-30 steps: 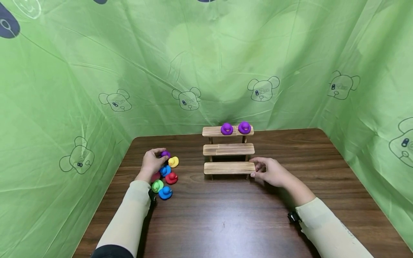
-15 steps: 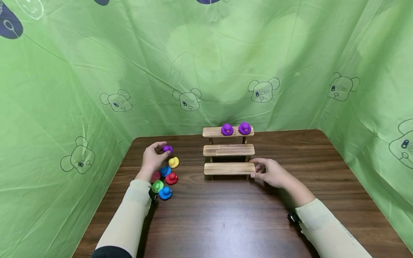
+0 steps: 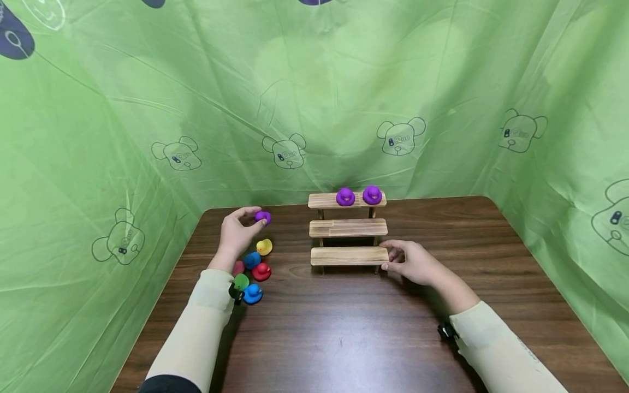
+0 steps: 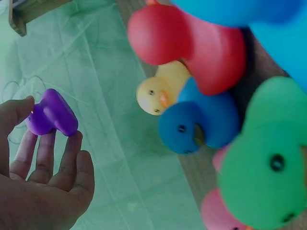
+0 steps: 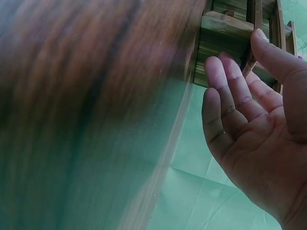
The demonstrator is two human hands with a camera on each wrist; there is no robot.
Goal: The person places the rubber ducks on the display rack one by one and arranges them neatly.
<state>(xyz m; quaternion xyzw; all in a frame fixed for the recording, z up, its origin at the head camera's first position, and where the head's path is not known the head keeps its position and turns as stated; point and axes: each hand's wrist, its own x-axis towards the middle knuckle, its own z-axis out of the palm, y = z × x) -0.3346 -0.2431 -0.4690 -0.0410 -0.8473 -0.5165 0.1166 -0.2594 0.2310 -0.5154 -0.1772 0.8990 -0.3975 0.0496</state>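
My left hand (image 3: 236, 236) pinches a purple rubber duck (image 3: 262, 217) between thumb and fingers, lifted above the table's far left part. The left wrist view shows the same purple duck (image 4: 52, 112) at the fingertips. A three-step wooden shelf (image 3: 349, 255) stands near the middle, and my right hand (image 3: 414, 263) holds the right end of its lowest step. In the right wrist view the thumb and fingers lie on either side of the shelf's wood (image 5: 225, 36). Two purple ducks, one left (image 3: 345, 197) and one right (image 3: 372, 195), sit on the top step.
Left on the brown table (image 3: 314, 333) are a yellow duck (image 3: 264, 247), a red duck (image 3: 261, 271), a green duck (image 3: 241, 281), a pink duck (image 3: 238, 267) and two blue ducks, one farther (image 3: 253, 260), one nearer (image 3: 253, 293). A green curtain (image 3: 339, 103) surrounds the table.
My left hand has lifted the purple duck from beside the yellow one and carried it away from me and slightly right. The right hand and the shelf have stayed in place.
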